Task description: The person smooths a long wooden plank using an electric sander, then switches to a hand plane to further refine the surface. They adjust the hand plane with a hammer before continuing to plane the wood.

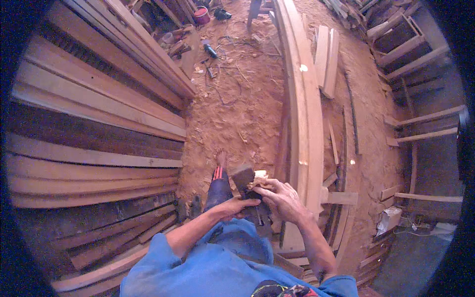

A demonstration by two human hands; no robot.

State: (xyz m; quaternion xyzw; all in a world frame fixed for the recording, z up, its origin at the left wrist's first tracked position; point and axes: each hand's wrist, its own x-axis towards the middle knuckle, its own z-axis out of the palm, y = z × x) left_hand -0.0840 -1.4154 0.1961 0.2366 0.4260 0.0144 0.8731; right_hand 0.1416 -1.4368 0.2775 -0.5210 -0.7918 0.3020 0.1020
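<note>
Both my hands are together in front of my lap, over a dark tool (pixel 244 179) with a blocky head and a pale wood piece (pixel 260 176) at its top. My left hand (pixel 236 205) grips the tool's lower part from the left. My right hand (pixel 277 194) closes over the tool from the right, fingers touching the pale wood piece. My leg in dark trousers with red stripes (pixel 218 185) stretches forward, bare foot (pixel 221 158) on the sawdust floor.
Stacked long planks (pixel 94 133) fill the left side. A pile of long boards (pixel 304 114) runs ahead on the right. Red sawdust floor (pixel 237 109) lies between, with cables, a power tool (pixel 210 49) and a red bucket (pixel 201 15) farther off. Wooden frames (pixel 420 123) stand at the right.
</note>
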